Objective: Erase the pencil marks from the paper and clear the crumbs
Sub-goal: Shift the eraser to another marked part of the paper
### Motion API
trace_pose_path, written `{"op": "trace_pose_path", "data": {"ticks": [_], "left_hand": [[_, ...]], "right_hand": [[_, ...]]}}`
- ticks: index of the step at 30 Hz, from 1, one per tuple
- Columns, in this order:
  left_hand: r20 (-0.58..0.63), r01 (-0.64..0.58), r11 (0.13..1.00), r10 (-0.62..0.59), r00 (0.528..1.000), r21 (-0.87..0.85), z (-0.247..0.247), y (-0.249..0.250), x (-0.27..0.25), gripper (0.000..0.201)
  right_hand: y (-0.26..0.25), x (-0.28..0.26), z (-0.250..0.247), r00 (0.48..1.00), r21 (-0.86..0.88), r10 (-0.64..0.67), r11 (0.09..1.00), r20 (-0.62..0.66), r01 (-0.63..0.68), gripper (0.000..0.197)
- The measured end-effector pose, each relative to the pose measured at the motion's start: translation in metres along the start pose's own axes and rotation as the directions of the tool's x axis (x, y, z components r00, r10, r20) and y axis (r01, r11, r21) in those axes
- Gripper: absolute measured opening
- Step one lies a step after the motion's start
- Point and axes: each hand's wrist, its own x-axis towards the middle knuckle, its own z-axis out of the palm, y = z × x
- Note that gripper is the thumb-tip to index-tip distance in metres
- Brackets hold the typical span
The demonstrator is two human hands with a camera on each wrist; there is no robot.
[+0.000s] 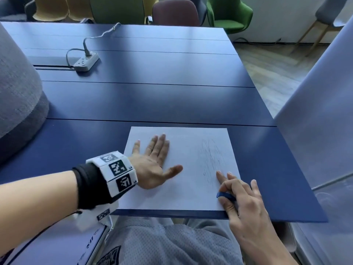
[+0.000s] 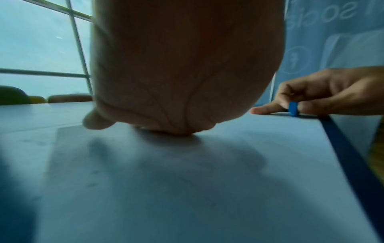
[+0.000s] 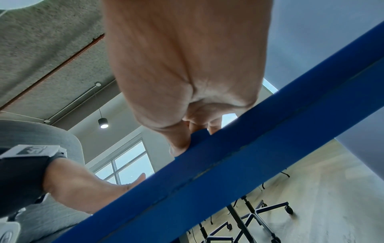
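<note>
Setting: an office meeting room. Evidence: a long blue bench [image 1: 152, 100] built from joined panels carries a grey power strip [image 1: 86, 61] with its cable running to the far edge. Upholstered chairs in green [image 1: 229, 14], maroon [image 1: 174, 13] and yellow [image 1: 50, 8] line the far side. The right wrist view shows a swivel chair base on castors [image 3: 257, 218], wood-look flooring, a large grid window [image 3: 124, 164], a pendant lamp [image 3: 103, 122] and a textured ceiling panel [image 3: 41, 49].

white paper [image 1: 183, 169], blue eraser [image 1: 225, 196], blue table [image 1: 152, 100]
</note>
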Motion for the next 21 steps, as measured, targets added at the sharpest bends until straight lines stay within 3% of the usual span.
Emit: {"op": "trace_pose_path", "data": {"ticks": [2,3,5,7,8,10,13,15,16,21], "left_hand": [[-0.043,0.099,0.993,-0.102,0.994,-0.07,0.0,-0.009,0.001,0.102],[-0.092,0.06,0.997,-0.065,0.994,-0.055,0.001,-0.008,0.0,0.104],[-0.138,-0.147,0.987,0.154,0.978,0.059,0.008,0.008,-0.006,0.103],[-0.074,-0.347,0.934,0.354,0.933,0.091,0.016,0.028,-0.013,0.087],[-0.038,-0.384,0.92,0.387,0.921,0.076,0.02,0.034,-0.014,0.082],[-0.012,-0.322,0.944,0.324,0.946,0.074,0.022,0.032,-0.013,0.081],[-0.017,-0.032,0.999,0.032,0.999,0.019,0.014,0.004,-0.008,0.09],[-0.018,0.147,0.987,-0.149,0.989,-0.061,0.005,-0.015,-0.004,0.098],[-0.036,0.177,0.979,-0.182,0.983,-0.1,0.001,-0.019,-0.003,0.101],[-0.221,-0.082,0.992,0.058,0.974,-0.1,-0.03,-0.003,0.004,0.086]], "right_hand": [[-0.001,0.0,0.0,1.0,0.002,0.0,1.0,0.003,0.0,0.043],[-0.001,0.0,0.0,1.0,0.004,-0.001,1.0,0.003,0.001,0.043],[-0.001,0.0,-0.001,1.0,0.004,0.006,1.0,0.006,-0.006,0.042],[-0.001,0.001,-0.002,1.0,0.001,0.013,1.0,0.013,-0.013,0.041],[-0.002,0.001,-0.002,1.0,0.001,0.015,1.0,0.018,-0.015,0.04],[-0.002,0.001,-0.003,1.0,0.0,0.015,1.0,0.023,-0.015,0.04],[-0.003,0.001,-0.003,1.0,-0.002,0.015,1.0,0.023,-0.015,0.042],[-0.004,0.001,-0.003,1.0,-0.008,0.018,1.0,0.022,-0.017,0.04],[-0.004,0.001,-0.003,1.0,-0.008,0.017,1.0,0.021,-0.017,0.039],[-0.006,0.002,-0.006,0.999,-0.023,0.04,0.999,0.023,-0.039,0.033]]}}
